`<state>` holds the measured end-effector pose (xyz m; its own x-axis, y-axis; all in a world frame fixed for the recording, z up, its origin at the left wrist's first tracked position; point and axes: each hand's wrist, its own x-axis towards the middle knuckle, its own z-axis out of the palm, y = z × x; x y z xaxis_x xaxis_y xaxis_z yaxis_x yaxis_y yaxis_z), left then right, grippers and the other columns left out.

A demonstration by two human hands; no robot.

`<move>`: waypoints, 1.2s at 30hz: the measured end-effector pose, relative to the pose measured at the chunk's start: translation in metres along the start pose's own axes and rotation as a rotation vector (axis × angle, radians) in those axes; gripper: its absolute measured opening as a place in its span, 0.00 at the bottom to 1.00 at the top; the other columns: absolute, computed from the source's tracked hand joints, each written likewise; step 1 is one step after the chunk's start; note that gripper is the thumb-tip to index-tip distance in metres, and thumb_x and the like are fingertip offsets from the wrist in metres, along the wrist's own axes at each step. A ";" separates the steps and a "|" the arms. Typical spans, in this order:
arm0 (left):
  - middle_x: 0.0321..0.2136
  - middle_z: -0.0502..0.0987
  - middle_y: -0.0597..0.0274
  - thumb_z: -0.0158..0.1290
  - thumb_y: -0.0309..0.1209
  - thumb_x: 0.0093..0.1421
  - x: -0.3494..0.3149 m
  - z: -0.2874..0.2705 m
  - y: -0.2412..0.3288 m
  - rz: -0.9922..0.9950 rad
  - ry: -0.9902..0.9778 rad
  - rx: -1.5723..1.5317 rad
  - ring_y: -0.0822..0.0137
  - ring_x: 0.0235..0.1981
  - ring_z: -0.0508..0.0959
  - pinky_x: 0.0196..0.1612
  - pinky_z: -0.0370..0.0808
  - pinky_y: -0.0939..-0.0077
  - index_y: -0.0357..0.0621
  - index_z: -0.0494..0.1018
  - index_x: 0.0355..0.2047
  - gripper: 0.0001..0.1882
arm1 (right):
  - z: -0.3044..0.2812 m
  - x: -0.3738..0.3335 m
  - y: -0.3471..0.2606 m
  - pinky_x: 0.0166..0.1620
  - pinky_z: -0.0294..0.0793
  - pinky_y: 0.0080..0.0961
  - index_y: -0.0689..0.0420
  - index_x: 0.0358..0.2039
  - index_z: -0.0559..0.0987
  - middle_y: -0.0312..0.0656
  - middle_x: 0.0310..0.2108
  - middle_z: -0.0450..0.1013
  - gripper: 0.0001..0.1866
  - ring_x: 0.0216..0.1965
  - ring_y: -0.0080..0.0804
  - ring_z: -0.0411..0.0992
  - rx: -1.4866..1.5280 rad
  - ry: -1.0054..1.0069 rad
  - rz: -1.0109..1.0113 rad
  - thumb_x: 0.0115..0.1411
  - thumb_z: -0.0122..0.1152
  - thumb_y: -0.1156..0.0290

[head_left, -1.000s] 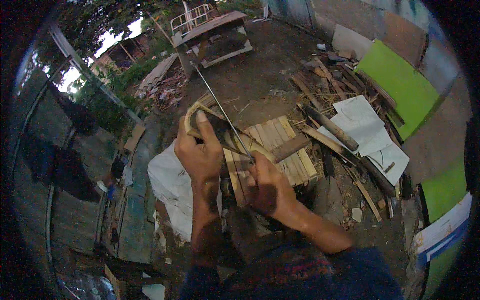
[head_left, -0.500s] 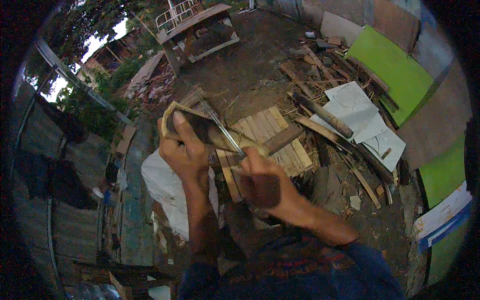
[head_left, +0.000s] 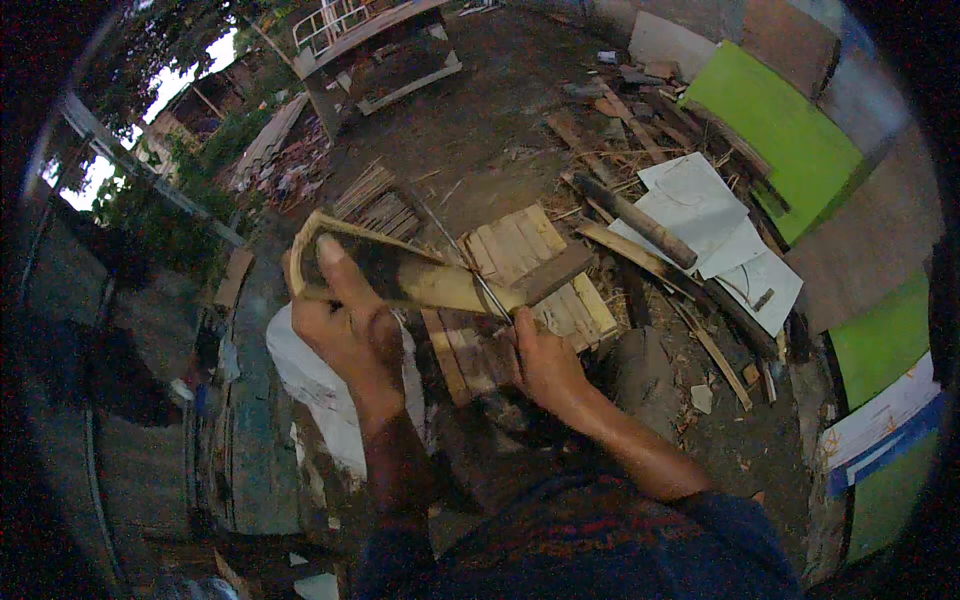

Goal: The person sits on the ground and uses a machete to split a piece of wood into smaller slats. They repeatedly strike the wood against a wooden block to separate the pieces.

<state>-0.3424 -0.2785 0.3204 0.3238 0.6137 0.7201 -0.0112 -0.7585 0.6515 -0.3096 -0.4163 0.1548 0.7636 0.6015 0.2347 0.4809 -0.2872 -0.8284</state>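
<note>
My left hand (head_left: pixel 350 330) is closed round the left end of a split bamboo piece (head_left: pixel 432 284), its thumb lying along the dark inner face. The piece has pale yellow edges and slants down to the right. In my right hand (head_left: pixel 552 366) is a knife with a long thin blade (head_left: pixel 489 290); the fingers hide its handle. The blade crosses the bamboo near its right end, tip pointing up and left. Whether it is cutting into the bamboo I cannot tell. Beneath both hands are pale wooden slats (head_left: pixel 515 245) with a brown wood block (head_left: pixel 560 274) lying across them.
A bundle of thin strips (head_left: pixel 376 203) lies just beyond the bamboo. White sheets (head_left: pixel 700 215), a round pole (head_left: pixel 640 222) and scrap wood lie to the right, with green panels (head_left: pixel 775 135) behind. A white sack (head_left: pixel 318 385) is by my left forearm. A wooden table (head_left: pixel 385 45) stands far off.
My right hand has moved right with the knife, so the blade now crosses nearer the bamboo's right end. My left hand and the bamboo have shifted slightly left and down.
</note>
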 end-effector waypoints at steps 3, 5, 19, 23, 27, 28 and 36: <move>0.28 0.76 0.62 0.49 0.38 0.72 0.002 0.001 0.004 0.000 0.018 -0.053 0.71 0.27 0.70 0.32 0.69 0.74 0.31 0.74 0.39 0.17 | -0.008 0.013 -0.006 0.46 0.77 0.45 0.59 0.58 0.62 0.55 0.39 0.76 0.33 0.46 0.52 0.77 0.011 -0.157 0.186 0.53 0.66 0.79; 0.29 0.77 0.61 0.48 0.38 0.72 0.004 0.003 0.001 0.021 0.039 -0.080 0.71 0.28 0.71 0.32 0.69 0.74 0.31 0.74 0.41 0.18 | -0.011 0.013 -0.008 0.45 0.77 0.44 0.59 0.57 0.62 0.55 0.39 0.76 0.32 0.43 0.53 0.76 0.225 -0.104 0.089 0.54 0.66 0.79; 0.34 0.79 0.53 0.49 0.42 0.72 -0.004 -0.004 -0.015 0.145 -0.016 0.111 0.63 0.33 0.74 0.38 0.73 0.66 0.36 0.74 0.49 0.19 | 0.033 -0.005 0.073 0.33 0.74 0.43 0.61 0.56 0.64 0.55 0.28 0.74 0.25 0.32 0.61 0.77 -0.195 0.113 0.002 0.60 0.62 0.76; 0.33 0.78 0.53 0.51 0.43 0.70 -0.010 0.005 -0.032 0.208 -0.067 0.311 0.58 0.31 0.75 0.37 0.73 0.66 0.36 0.75 0.50 0.21 | 0.010 -0.004 0.054 0.32 0.73 0.43 0.61 0.54 0.64 0.55 0.29 0.74 0.24 0.31 0.58 0.77 0.149 0.078 0.066 0.59 0.62 0.76; 0.30 0.78 0.53 0.51 0.45 0.70 -0.002 0.011 0.008 0.023 -0.062 -0.015 0.60 0.28 0.73 0.33 0.71 0.67 0.34 0.76 0.45 0.22 | -0.016 0.008 -0.022 0.32 0.73 0.42 0.61 0.54 0.65 0.55 0.29 0.74 0.25 0.30 0.56 0.77 0.258 0.110 -0.097 0.58 0.61 0.78; 0.29 0.78 0.54 0.51 0.45 0.70 0.000 0.007 0.008 0.032 -0.023 0.045 0.63 0.28 0.73 0.33 0.70 0.68 0.34 0.76 0.44 0.22 | -0.021 0.006 -0.038 0.32 0.73 0.41 0.61 0.54 0.65 0.55 0.29 0.74 0.25 0.30 0.56 0.77 0.253 0.116 -0.166 0.57 0.61 0.78; 0.25 0.76 0.61 0.52 0.45 0.70 -0.001 0.010 0.010 -0.108 -0.018 -0.086 0.72 0.26 0.69 0.30 0.68 0.71 0.33 0.76 0.36 0.22 | 0.027 -0.007 0.091 0.34 0.74 0.51 0.68 0.54 0.62 0.59 0.31 0.75 0.24 0.30 0.63 0.75 -0.078 -0.024 0.114 0.59 0.58 0.78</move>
<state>-0.3334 -0.2893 0.3238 0.3447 0.6863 0.6404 -0.0560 -0.6660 0.7438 -0.2826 -0.4264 0.0643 0.8049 0.5793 0.1285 0.4245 -0.4108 -0.8068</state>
